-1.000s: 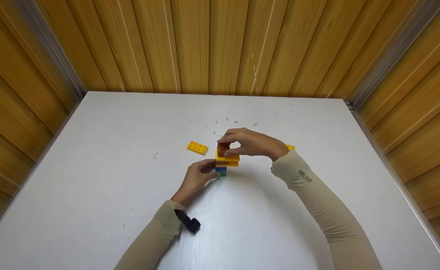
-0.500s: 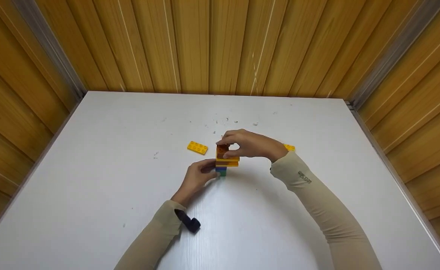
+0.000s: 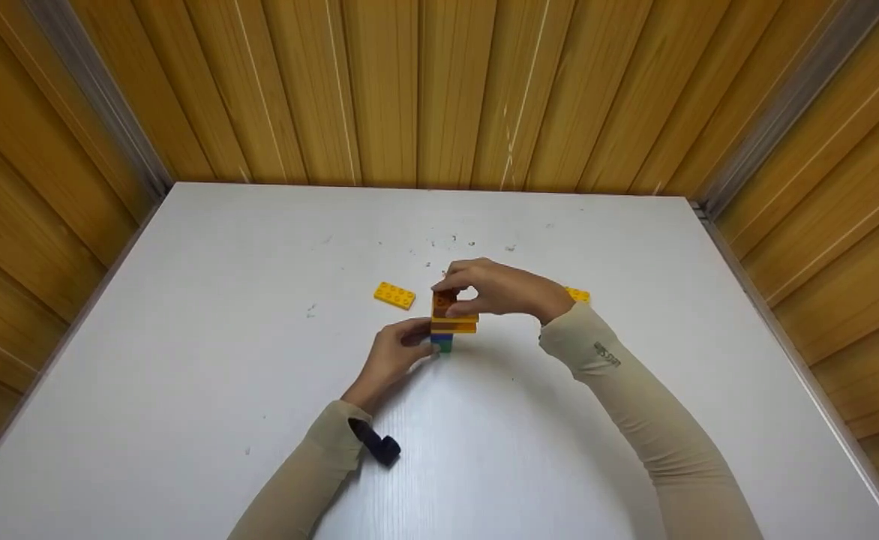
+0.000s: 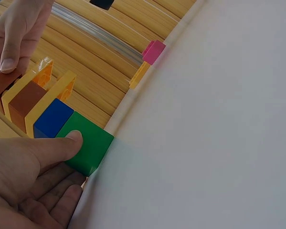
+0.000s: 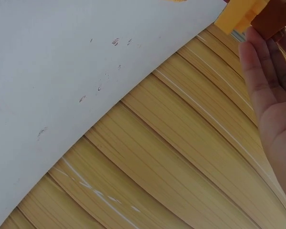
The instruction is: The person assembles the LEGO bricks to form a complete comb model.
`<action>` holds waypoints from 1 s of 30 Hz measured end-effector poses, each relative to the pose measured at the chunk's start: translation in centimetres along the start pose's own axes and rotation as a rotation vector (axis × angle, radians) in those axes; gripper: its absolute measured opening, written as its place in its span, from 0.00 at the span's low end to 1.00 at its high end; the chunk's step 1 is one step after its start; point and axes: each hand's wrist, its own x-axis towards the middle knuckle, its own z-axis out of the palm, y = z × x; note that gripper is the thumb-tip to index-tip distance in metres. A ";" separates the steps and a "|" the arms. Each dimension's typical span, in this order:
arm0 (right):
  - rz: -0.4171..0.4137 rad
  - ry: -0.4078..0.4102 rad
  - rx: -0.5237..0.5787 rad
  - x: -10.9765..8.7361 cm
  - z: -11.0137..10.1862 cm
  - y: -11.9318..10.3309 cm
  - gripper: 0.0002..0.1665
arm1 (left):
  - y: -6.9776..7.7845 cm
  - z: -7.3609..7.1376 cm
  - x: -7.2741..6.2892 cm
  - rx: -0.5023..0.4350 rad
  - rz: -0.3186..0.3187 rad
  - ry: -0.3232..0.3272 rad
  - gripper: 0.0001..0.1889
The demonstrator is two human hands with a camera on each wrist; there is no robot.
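A tower of toy building bricks stands on the white table. From the bottom it has a green brick (image 4: 91,143), a blue brick (image 4: 53,118), a yellow plate (image 4: 61,98), a brown brick (image 4: 24,102), another yellow plate (image 4: 21,95) and a top brown brick (image 4: 0,88). My left hand (image 3: 391,356) grips the green brick at the base, thumb on its near face. Above, my right hand (image 3: 503,287) pinches the top brown brick between thumb and fingers. Both yellow plates jut out to the right beyond the bricks below.
One loose yellow plate (image 3: 394,295) lies left of the tower. Another loose yellow plate (image 3: 579,295) shows partly behind the right wrist. A pink brick (image 4: 153,51) appears in the left wrist view. Wood-patterned walls (image 3: 439,90) enclose the table.
My right hand has moved slightly down with the top brown brick, which now sits lower against the upper yellow plate. My left hand has stayed in place.
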 end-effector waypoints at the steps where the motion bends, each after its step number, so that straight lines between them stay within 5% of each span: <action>1: 0.005 0.000 0.000 0.0 0.0 0.0 0.21 | 0.0 0.0 0.0 -0.002 0.000 -0.001 0.23; 30: 0.044 -0.002 0.111 0.4 -0.1 0.2 0.23 | 0.1 -0.1 0.0 -0.027 0.033 -0.020 0.22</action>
